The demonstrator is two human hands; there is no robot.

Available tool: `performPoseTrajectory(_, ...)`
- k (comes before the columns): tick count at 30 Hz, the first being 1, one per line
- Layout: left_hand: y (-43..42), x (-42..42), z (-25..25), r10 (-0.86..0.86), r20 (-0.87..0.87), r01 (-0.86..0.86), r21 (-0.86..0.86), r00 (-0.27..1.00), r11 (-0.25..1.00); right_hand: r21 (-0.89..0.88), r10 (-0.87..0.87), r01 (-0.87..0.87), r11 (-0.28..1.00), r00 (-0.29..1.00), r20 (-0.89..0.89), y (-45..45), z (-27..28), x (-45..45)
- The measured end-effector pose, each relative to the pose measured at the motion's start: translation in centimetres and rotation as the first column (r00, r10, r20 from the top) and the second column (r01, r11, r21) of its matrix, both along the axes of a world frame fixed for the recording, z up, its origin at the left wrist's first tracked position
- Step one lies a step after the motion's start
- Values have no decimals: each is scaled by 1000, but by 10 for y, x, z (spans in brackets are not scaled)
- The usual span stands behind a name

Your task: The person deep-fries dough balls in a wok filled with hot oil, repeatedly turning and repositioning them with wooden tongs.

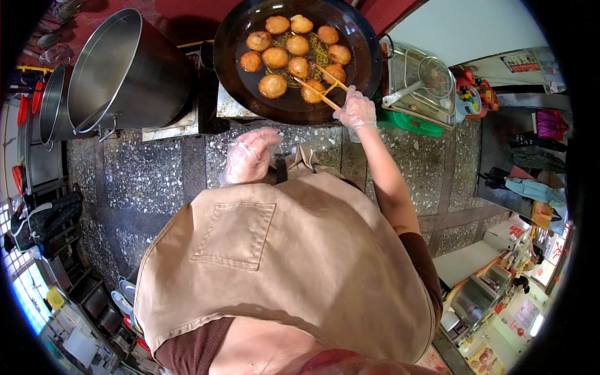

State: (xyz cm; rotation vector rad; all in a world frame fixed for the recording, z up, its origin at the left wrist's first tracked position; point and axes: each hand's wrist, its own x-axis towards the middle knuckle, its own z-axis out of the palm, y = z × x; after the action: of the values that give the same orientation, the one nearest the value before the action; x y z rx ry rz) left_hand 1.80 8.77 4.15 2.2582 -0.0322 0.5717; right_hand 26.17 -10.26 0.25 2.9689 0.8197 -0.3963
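Several golden-brown fried balls float in dark oil in a wide black wok. My right hand, in a clear plastic glove, is closed on a pair of wooden chopsticks at the wok's lower right rim. The chopsticks reach into the oil, their tips among the lower balls, with a yellow band joining them. My left hand, also gloved, is below the wok in front of the apron, its fingers bent towards the right. What its fingers hold, if anything, is hidden.
A tall metal pot stands left of the wok, with a smaller pot behind it. At the wok's right, a tray holds a wire strainer above a green basket. Shelving lies at the lower left.
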Motion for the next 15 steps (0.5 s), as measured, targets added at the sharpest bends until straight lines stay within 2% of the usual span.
performPoseTrajectory(15, 2, 4, 2, -6, 14, 6, 22, 1000, 1000, 8, -22, 22, 1000, 999, -23, 2, 2, 0)
